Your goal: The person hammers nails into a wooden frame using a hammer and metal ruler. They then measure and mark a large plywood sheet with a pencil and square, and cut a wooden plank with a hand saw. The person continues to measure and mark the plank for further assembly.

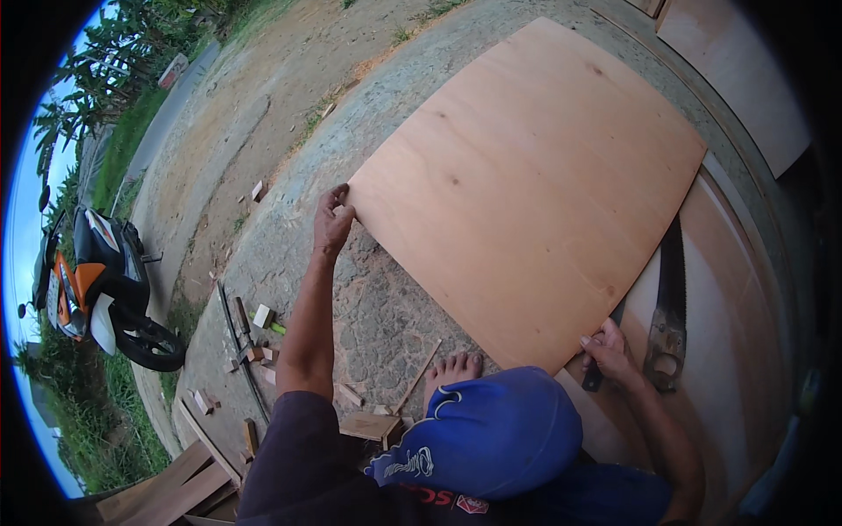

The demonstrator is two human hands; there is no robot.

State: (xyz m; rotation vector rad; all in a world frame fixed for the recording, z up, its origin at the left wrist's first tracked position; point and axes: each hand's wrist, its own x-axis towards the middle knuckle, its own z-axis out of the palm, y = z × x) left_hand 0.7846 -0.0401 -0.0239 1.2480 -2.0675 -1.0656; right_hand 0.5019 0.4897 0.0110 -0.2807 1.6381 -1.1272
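A large, thin plywood sheet [535, 175] with a few dark knots fills the middle of the view. My left hand [333, 219] pinches its left corner, with the fingers bent over the edge. At the near right corner, my right hand [610, 355] grips the sheet between thumb and fingers. Just right of that hand, a handsaw [669, 307] lies on the boards, its far end close to the sheet's edge. Beside my right fingers is a black-handled tool [593, 377]; its other end runs up by the sheet's edge, and I cannot make out its kind.
Under the right side lie more wooden boards [719, 289]. Left of my bare foot [454, 366] are a mallet-like tool [265, 317], long metal bars [237, 337] and wood offcuts [373, 426] on rough concrete. An orange and black motorcycle [101, 285] stands at far left.
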